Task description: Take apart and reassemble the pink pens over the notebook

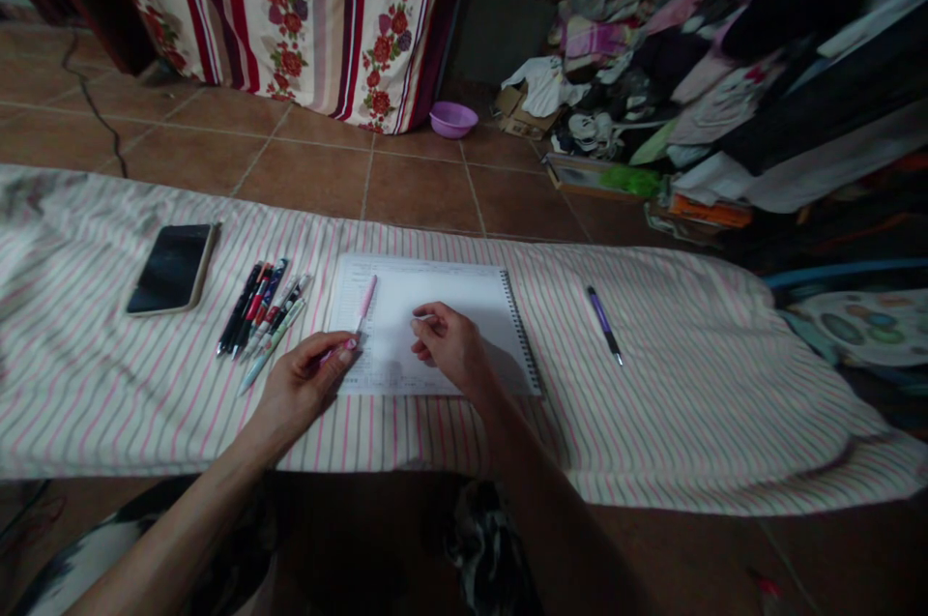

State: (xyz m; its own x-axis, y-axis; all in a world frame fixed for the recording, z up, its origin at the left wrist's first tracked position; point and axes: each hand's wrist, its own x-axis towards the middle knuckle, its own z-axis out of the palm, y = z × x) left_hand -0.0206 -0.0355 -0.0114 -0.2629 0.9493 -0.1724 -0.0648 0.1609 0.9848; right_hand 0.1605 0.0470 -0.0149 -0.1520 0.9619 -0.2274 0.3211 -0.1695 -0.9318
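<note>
My left hand (311,372) is closed in a pinch at the left side of a spiral notebook (449,292). At its fingertips is the lower end of a slim pink pen (367,300), which slants up over the page. A bit of pink also shows between thumb and fingers. Above the middle of the white page is my right hand (450,345), thumb and fingers curled together; whatever they may hold is too small to make out. The notebook lies flat, its coil along the right edge.
Several pens (265,311) lie bunched left of the notebook, with a phone (170,270) beyond them. A purple and black pen (604,324) rests to the right. Striped cloth (696,384) covers the table. Behind it are a purple basin (453,120) and piled clothes (601,36).
</note>
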